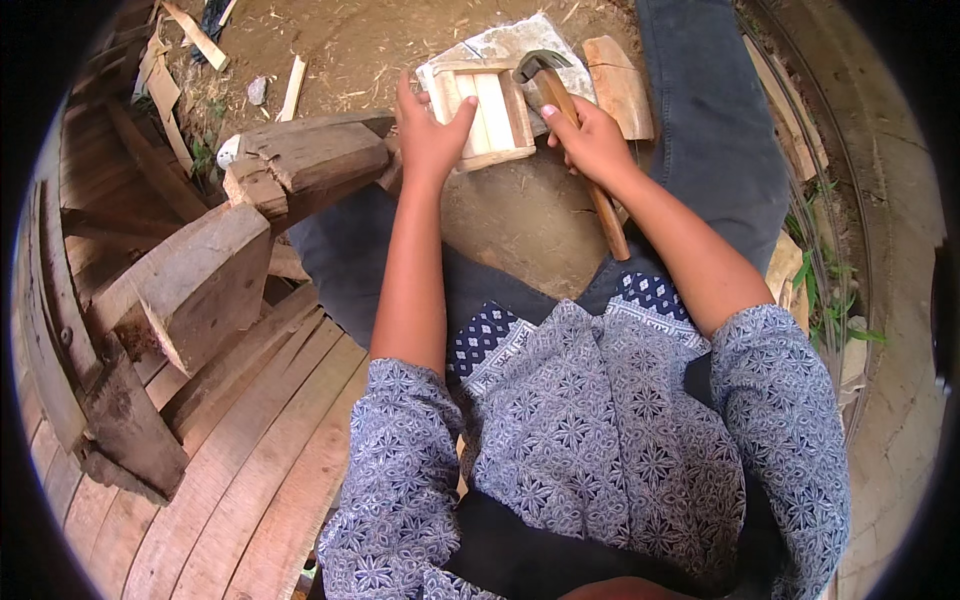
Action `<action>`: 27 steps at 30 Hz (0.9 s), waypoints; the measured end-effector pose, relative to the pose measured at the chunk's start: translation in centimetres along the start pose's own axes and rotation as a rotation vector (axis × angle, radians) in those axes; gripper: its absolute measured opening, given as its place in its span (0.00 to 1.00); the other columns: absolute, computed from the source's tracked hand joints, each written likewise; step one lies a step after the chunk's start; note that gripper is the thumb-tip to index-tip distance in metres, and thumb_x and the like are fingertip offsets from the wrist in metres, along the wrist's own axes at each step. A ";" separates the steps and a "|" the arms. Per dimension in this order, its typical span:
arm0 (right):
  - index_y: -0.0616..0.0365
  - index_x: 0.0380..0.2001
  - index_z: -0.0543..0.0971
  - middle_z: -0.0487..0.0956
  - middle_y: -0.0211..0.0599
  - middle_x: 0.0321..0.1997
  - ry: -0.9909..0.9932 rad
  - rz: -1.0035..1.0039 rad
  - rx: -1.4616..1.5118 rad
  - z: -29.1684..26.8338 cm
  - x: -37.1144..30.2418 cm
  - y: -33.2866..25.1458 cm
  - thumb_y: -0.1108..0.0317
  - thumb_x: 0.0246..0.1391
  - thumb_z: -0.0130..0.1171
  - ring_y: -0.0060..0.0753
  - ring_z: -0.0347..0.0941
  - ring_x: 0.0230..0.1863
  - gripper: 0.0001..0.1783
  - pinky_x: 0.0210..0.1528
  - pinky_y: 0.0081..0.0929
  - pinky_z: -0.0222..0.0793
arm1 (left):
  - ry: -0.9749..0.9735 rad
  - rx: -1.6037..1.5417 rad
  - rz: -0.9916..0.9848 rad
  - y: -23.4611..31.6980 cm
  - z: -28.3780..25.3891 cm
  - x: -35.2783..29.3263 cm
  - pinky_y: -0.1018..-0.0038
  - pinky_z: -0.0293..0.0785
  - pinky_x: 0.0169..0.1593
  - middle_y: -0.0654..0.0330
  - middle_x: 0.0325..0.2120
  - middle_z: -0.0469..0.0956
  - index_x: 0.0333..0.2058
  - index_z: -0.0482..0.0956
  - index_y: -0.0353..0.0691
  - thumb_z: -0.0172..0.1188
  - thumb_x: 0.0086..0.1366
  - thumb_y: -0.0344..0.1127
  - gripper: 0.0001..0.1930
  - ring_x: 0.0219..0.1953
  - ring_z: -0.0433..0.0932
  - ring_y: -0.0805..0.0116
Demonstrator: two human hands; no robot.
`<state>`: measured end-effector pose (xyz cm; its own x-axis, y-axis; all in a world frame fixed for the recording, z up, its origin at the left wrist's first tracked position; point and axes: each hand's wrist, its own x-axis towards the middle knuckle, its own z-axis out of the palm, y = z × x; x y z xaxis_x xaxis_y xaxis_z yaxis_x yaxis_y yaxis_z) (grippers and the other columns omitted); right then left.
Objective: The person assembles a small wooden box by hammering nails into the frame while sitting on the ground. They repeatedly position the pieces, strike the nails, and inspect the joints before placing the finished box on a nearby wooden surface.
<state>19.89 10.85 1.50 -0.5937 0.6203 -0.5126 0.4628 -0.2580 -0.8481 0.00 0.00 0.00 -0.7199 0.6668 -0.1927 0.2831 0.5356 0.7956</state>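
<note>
My left hand (432, 132) grips the left side of a small, shallow wooden box (487, 155), its thumb over the near left rim and its fingers along the outer side. Pale slats line the inside of the box. Beneath its far part lies a flat grey stone slab (510, 38). My right hand (590, 140) is wrapped round the wooden handle of a claw hammer (608, 220). The dark metal head of the hammer is raised beside the far right corner of the box. The handle end points back toward my lap.
A reddish-brown block (618, 85) stands right of the slab, by my trouser leg. Heavy rough timbers (205, 265) rise at the left, above a slatted wooden platform (250, 480). Wood offcuts (293, 88) and shavings lie on the dirt ground (340, 40). Wires run along the right.
</note>
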 end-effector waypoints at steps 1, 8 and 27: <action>0.58 0.49 0.75 0.75 0.28 0.27 0.009 -0.011 0.013 0.0 -0.1 -0.1 0.52 0.66 0.54 0.16 0.68 0.16 0.20 0.18 0.19 0.67 | 0.021 0.001 -0.017 0.3 0.3 0.7 0.65 0.72 0.55 0.46 0.53 0.72 0.67 0.56 0.39 0.69 0.60 0.42 0.41 0.51 0.76 0.57; 0.62 0.49 0.76 0.77 0.33 0.20 0.135 -0.161 0.074 2.7 -1.6 -0.9 0.56 0.65 0.54 0.23 0.74 0.17 0.20 0.22 0.27 0.71 | -0.223 -0.759 -0.134 0.7 0.0 2.5 0.67 0.76 0.50 0.52 0.49 0.75 0.59 0.63 0.35 0.62 0.65 0.31 0.26 0.48 0.77 0.64; 0.62 0.50 0.76 0.83 0.50 0.40 0.181 -0.270 -0.042 2.7 1.2 0.1 0.55 0.63 0.55 0.46 0.81 0.42 0.22 0.46 0.38 0.73 | -0.103 -0.594 -0.093 -2.3 1.1 3.1 0.67 0.68 0.55 0.49 0.49 0.75 0.56 0.69 0.33 0.55 0.64 0.35 0.22 0.50 0.74 0.61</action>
<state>17.45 9.60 0.42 -0.5740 0.7845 -0.2347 0.3338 -0.0376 -0.9419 -2.19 1.45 -3.09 -0.6516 0.6934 -0.3078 -0.2011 0.2333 0.9514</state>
